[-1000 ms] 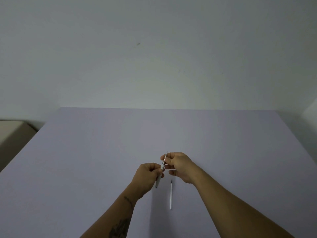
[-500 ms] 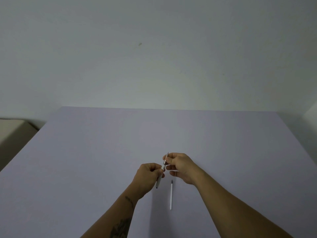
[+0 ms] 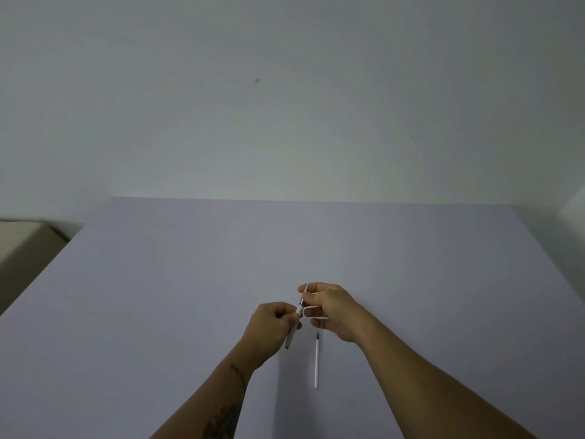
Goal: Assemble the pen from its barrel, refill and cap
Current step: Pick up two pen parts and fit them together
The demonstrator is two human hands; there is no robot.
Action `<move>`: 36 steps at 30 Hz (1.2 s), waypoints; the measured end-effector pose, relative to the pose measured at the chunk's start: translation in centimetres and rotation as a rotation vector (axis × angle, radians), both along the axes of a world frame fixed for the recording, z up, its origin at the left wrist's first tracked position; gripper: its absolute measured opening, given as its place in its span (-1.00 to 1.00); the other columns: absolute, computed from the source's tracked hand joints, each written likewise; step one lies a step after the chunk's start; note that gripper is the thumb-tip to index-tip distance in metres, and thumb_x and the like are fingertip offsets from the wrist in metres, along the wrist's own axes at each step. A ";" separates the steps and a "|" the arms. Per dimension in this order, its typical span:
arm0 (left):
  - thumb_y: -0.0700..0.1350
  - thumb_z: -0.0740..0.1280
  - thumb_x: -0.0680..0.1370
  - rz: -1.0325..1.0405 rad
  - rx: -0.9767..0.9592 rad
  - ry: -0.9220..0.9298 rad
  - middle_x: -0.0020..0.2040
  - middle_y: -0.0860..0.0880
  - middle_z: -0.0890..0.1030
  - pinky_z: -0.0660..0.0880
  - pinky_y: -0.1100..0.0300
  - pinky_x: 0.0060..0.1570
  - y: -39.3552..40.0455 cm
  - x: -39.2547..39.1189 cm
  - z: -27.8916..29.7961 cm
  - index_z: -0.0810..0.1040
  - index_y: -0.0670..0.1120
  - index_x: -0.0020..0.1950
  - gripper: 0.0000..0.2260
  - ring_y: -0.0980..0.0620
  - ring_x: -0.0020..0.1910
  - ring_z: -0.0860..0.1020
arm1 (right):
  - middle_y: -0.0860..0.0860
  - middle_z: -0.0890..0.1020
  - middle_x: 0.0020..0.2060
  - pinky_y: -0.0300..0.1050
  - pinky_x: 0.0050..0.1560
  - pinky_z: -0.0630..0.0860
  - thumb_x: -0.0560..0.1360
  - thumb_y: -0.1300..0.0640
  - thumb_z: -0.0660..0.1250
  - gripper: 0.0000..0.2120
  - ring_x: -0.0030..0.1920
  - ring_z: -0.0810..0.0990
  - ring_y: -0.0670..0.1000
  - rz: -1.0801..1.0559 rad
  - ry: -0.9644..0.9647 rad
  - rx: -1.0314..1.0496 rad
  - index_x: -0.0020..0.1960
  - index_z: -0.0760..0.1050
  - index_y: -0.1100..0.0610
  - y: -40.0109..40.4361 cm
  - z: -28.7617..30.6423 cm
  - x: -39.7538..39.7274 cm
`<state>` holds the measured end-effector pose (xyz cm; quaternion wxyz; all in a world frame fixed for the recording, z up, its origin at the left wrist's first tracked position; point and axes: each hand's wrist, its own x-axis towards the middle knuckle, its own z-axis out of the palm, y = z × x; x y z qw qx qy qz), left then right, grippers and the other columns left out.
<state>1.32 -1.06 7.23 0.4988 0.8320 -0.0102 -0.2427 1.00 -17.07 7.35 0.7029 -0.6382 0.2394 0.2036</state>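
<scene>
My left hand (image 3: 272, 324) is shut around a white pen barrel (image 3: 292, 335), held tilted above the table with its dark end pointing down towards me. A thin grey part (image 3: 304, 293) sticks out of the barrel's upper end. The thumb and forefinger of my right hand (image 3: 332, 307) pinch this part, while the other fingers are spread. I cannot tell which pen part it is. A slim white stick with a black tip (image 3: 316, 362) lies on the table just below my right hand, untouched.
The lilac table (image 3: 158, 296) reaches back to a pale wall. A beige piece of furniture (image 3: 22, 245) stands lower, off the table's left edge.
Both hands stay in almost the same place, holding the barrel and the thin part. The stick on the table has not moved.
</scene>
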 end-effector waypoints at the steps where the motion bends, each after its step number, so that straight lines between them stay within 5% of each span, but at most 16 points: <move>1: -0.15 0.28 0.60 -0.001 0.002 -0.002 -0.19 -0.02 0.70 0.55 0.16 -0.04 0.0 0.1 -0.1 0.65 0.00 -0.17 -0.79 -0.03 -0.14 0.62 | 0.07 0.66 -0.05 -0.08 -0.09 0.55 0.56 0.14 0.34 -0.85 -0.08 0.60 0.04 0.013 0.003 -0.015 0.10 0.62 0.11 0.1 0.0 0.0; 12: -0.14 0.29 0.59 -0.006 0.006 0.013 -0.17 -0.03 0.70 0.57 0.11 -0.02 0.6 0.6 -0.7 0.64 0.02 -0.18 -0.79 -0.08 -0.09 0.63 | 0.07 0.66 -0.09 -0.13 -0.14 0.56 0.60 0.27 0.23 -0.76 -0.11 0.59 0.02 0.026 -0.003 -0.050 -0.04 0.66 0.11 0.6 -0.2 0.6; 25: -0.13 0.30 0.59 -0.010 -0.007 0.041 -0.15 -0.05 0.70 0.57 0.19 -0.16 2.1 2.0 -1.7 0.67 -0.07 -0.11 -0.83 -0.12 -0.06 0.63 | 0.10 0.66 -0.10 -0.10 -0.16 0.55 0.52 0.12 0.37 -0.85 -0.17 0.60 0.02 -0.013 0.052 -0.110 0.01 0.63 0.18 2.1 -1.2 1.8; 36: -0.11 0.31 0.58 -0.045 -0.011 0.104 -0.13 -0.06 0.71 0.55 0.22 -0.20 4.4 3.6 -2.5 0.68 -0.10 -0.09 -0.83 -0.11 -0.07 0.62 | 0.06 0.67 -0.14 -0.13 -0.19 0.57 0.58 0.21 0.28 -0.83 -0.13 0.62 0.02 -0.150 0.071 -0.056 0.01 0.66 0.12 3.7 -1.7 2.7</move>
